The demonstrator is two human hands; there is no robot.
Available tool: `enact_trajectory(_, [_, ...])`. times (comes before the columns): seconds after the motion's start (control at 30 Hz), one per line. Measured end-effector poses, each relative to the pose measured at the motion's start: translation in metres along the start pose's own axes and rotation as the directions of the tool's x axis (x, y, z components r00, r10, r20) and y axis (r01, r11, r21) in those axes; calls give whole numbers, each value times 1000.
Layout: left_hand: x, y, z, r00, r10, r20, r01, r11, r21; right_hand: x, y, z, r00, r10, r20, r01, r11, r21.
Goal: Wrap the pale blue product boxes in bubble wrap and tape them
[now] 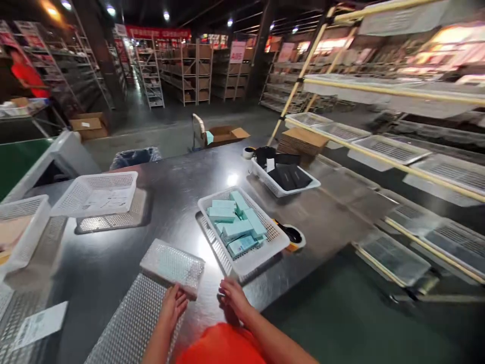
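On the metal table lies a bubble-wrapped package (172, 265), with something pale teal showing through it. My left hand (174, 303) is at its near edge, fingers bent against the wrap. My right hand (232, 296) is to the right of the package, apart from it, fingers loosely curled and nothing visible in them. A strip of bubble wrap (127, 323) runs from beneath the package toward the lower left. Beyond my right hand, a white basket (271, 251) holds several teal boxes (237, 228).
A tape dispenser (293, 237) sits right of the basket. Another basket (280, 191) holds black boxes. White baskets (131, 184) and a paper sheet (41, 323) are at left. A rack (394, 162) stands at right. Far left, a person (28, 73) wears red.
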State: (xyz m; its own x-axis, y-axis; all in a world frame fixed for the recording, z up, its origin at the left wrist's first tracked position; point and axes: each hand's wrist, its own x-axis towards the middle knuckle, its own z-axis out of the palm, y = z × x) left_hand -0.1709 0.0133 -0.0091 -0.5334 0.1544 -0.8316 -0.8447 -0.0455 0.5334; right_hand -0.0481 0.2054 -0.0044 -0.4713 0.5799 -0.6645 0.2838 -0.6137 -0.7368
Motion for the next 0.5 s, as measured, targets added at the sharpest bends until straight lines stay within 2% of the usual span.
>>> enact_trajectory(0.1, [10, 5, 7, 999, -33, -23, 34, 999, 16, 0, -28, -37, 992, 1, -125, 21, 985, 172])
enact_trajectory(0.17, [15, 8, 10, 998, -43, -42, 44, 999, 22, 10, -48, -49, 984, 24, -176, 23, 964, 263])
enact_trajectory(0.3, [15, 10, 13, 997, -22, -71, 23, 1000, 8, 44, -74, -42, 968, 41, -248, 48, 938, 343])
enact_trajectory(0.4, [12, 8, 13, 997, -8, -73, 8, 1000, -8, 64, -77, -34, 948, 38, -315, 90, 919, 383])
enact_trajectory(0.5, [11, 5, 12, 997, -2, -76, 1, 1000, -15, 79, -76, -36, 943, 17, -333, 118, 917, 381])
